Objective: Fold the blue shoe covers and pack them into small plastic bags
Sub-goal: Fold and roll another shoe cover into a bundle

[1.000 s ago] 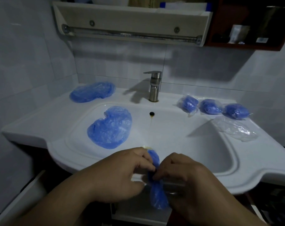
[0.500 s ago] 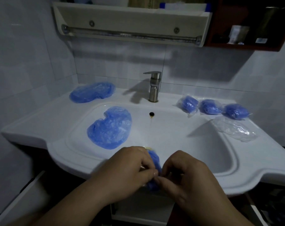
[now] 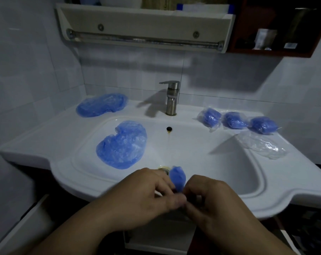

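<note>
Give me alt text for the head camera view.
The left hand and right hand pinch a folded blue shoe cover over the sink's front rim. One flat cover lies in the basin, a second cover on the counter left of the faucet; three bagged covers and an empty plastic bag lie on its right.

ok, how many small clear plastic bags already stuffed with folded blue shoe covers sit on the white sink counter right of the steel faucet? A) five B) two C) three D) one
C: three filled clear plastic bags lie in a row on the white sink counter right of the steel faucet; the crumpled clear bag in front of them looks empty.
</note>
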